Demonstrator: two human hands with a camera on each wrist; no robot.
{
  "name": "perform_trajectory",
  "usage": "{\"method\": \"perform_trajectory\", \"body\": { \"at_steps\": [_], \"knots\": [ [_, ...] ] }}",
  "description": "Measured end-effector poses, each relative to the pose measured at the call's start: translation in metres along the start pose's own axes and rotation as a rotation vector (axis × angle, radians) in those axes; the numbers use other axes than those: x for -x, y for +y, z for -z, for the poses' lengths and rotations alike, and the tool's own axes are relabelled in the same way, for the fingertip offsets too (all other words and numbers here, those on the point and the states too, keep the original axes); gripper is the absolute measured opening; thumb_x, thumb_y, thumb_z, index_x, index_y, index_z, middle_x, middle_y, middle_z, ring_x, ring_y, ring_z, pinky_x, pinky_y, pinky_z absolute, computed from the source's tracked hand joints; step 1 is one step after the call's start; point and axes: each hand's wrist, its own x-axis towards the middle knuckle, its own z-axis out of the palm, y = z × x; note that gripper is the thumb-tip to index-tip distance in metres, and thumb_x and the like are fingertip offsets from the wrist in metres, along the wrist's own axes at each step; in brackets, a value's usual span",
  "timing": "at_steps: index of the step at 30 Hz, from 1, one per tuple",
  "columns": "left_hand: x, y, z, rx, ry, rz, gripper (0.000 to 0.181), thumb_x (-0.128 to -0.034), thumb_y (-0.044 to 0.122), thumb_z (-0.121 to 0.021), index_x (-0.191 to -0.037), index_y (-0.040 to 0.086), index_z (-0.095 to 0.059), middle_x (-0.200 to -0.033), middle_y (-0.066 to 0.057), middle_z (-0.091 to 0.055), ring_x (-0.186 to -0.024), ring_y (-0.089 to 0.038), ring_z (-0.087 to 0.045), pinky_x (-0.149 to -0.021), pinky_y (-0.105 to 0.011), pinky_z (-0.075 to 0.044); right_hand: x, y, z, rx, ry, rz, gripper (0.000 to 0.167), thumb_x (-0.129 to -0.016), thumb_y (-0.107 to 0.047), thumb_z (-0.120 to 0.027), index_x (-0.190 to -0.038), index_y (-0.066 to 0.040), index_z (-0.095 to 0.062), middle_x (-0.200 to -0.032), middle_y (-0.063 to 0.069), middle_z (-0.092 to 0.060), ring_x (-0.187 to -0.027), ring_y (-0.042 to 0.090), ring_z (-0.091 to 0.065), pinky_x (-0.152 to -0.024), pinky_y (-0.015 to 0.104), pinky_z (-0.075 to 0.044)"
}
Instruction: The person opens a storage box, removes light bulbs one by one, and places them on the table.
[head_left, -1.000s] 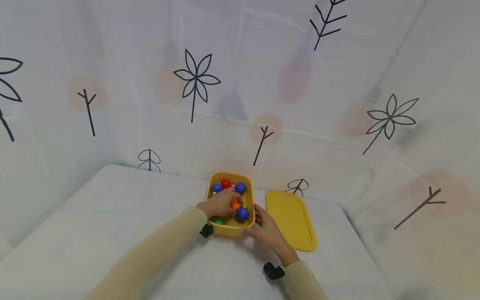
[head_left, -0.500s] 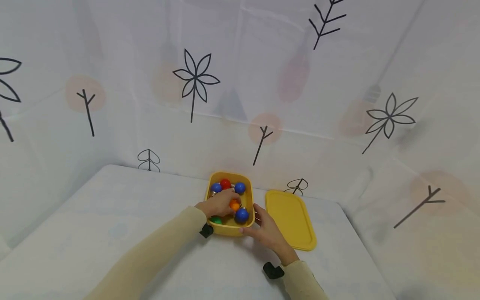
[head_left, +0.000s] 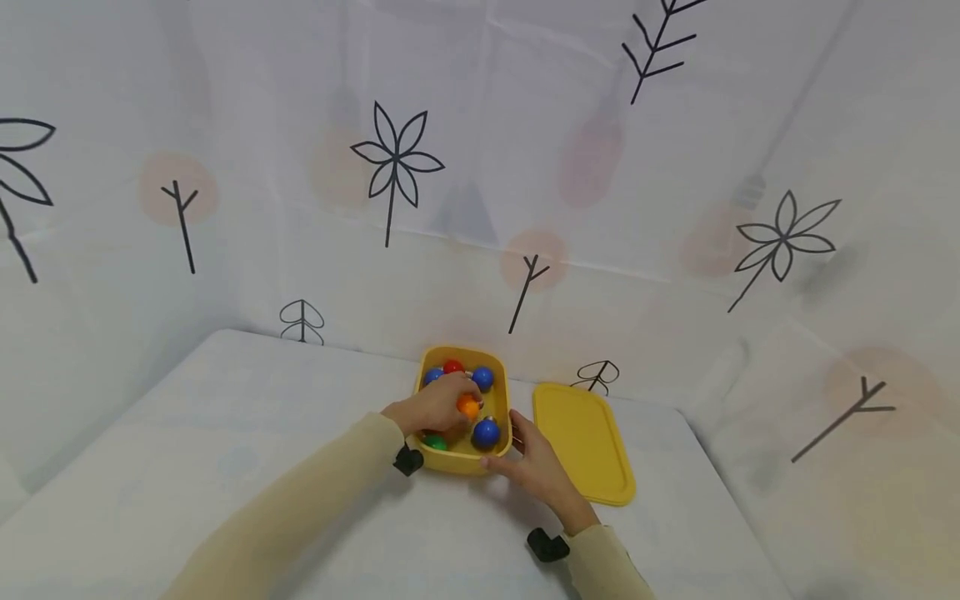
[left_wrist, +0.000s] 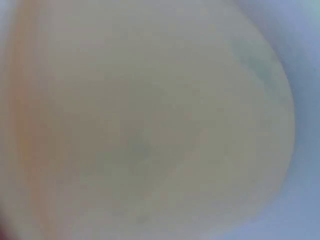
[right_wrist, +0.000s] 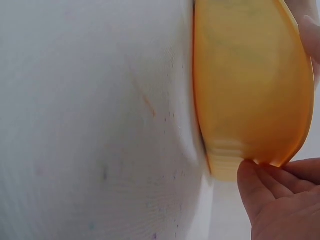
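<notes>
In the head view, a yellow plastic box (head_left: pixel 461 463) stands on the table. My left hand (head_left: pixel 435 403) reaches inside over its left wall, the fingers curled round an orange ball (head_left: pixel 468 407). My right hand (head_left: pixel 540 467) holds the box at its near right corner, thumb at the front and fingers along the right side. The right wrist view shows fingertips (right_wrist: pixel 250 172) against the box's wall (right_wrist: pixel 250 85). Around the left hand lie a red ball (head_left: pixel 453 367), blue balls (head_left: pixel 487 433) with silvery ends, and a green ball (head_left: pixel 435 442). The left wrist view is a yellowish blur.
To the right of the box, a flat yellow lid (head_left: pixel 581 442) lies on the white-covered table (head_left: pixel 225 450). Patterned cloth (head_left: pixel 465 167) hangs behind the table and round its sides.
My left hand has shifted slightly back and left with the orange ball, away from the near blue ball. The right hand stays at the box's corner.
</notes>
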Motion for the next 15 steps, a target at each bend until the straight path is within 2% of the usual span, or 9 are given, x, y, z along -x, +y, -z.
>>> {"method": "perform_trajectory", "body": {
  "at_steps": [3, 7, 13, 15],
  "knots": [
    [0.006, 0.000, 0.005, 0.007, 0.026, -0.022, 0.036, -0.0834, 0.018, -0.075, -0.118, 0.019, -0.064, -0.126, 0.001, -0.055, -0.117, -0.019, -0.048, -0.105, -0.040, -0.039, 0.001, 0.001, 0.000, -0.002, -0.001, 0.014, 0.098, -0.076, -0.042, -0.079, -0.149, -0.005, -0.026, -0.150, 0.013, -0.034, -0.134, 0.029, -0.039, -0.106, 0.046, -0.035],
    [0.016, -0.001, 0.012, 0.011, 0.057, -0.045, 0.035, -0.0845, 0.019, -0.074, -0.118, 0.019, -0.064, -0.125, 0.000, -0.053, -0.113, -0.019, -0.049, -0.102, -0.040, -0.042, 0.001, 0.001, 0.001, -0.004, 0.001, 0.020, 0.098, -0.076, -0.042, -0.079, -0.149, -0.005, -0.026, -0.150, 0.013, -0.034, -0.134, 0.029, -0.039, -0.107, 0.046, -0.034],
    [0.034, -0.010, 0.027, 0.021, 0.110, -0.086, 0.035, -0.0841, 0.017, -0.074, -0.118, 0.017, -0.065, -0.117, 0.001, -0.054, -0.106, -0.017, -0.051, -0.096, -0.036, -0.047, 0.000, 0.001, -0.001, -0.017, -0.001, 0.008, 0.101, -0.074, -0.045, -0.080, -0.150, -0.006, -0.026, -0.150, 0.013, -0.034, -0.134, 0.030, -0.039, -0.106, 0.047, -0.034],
    [0.039, -0.014, 0.033, 0.037, 0.130, -0.095, 0.034, -0.0839, 0.015, -0.074, -0.117, 0.016, -0.065, -0.114, 0.001, -0.055, -0.103, -0.017, -0.051, -0.093, -0.034, -0.048, 0.002, -0.004, 0.000, -0.015, 0.000, 0.002, 0.100, -0.074, -0.043, -0.080, -0.149, -0.005, -0.026, -0.150, 0.014, -0.033, -0.134, 0.031, -0.038, -0.106, 0.048, -0.034]
  ]
}}
